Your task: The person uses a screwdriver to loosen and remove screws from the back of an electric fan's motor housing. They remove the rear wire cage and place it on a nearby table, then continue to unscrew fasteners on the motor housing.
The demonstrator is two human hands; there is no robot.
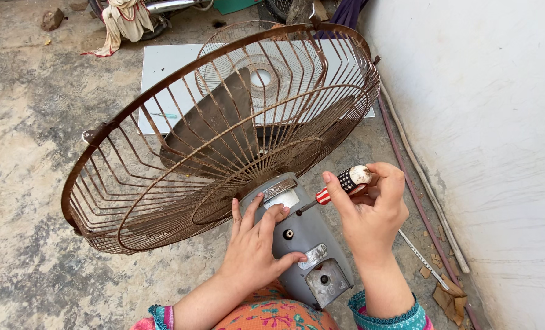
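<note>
A person crouched on a concrete floor [34, 134] worked at the back of a rusted fan, whose grey motor housing [306, 241] lay between the two forearms, close to the body, with the wire guard [181, 159] tilted up and away beyond it. The left hand [254, 244] lay open and flat against the housing, fingers spread and pointing toward the guard, thumb stretched across the casing near a small metal plate [314, 255]; it gripped nothing, only pressed. The right hand [373, 211] was curled tight around the striped red, white and blue handle of a screwdriver [340, 183], the shaft angled down and left so that its tip met the housing just beside the left fingertips. The right wrist was bent, the forearm rising almost straight from a teal-cuffed sleeve [387, 318]. Through the guard the dull fan blades [214, 122] showed, and behind them a white board [162, 67] lay flat on the floor. A pale wall [486, 122] ran along the right, a thin rod [422, 180] lying at its foot.
</note>
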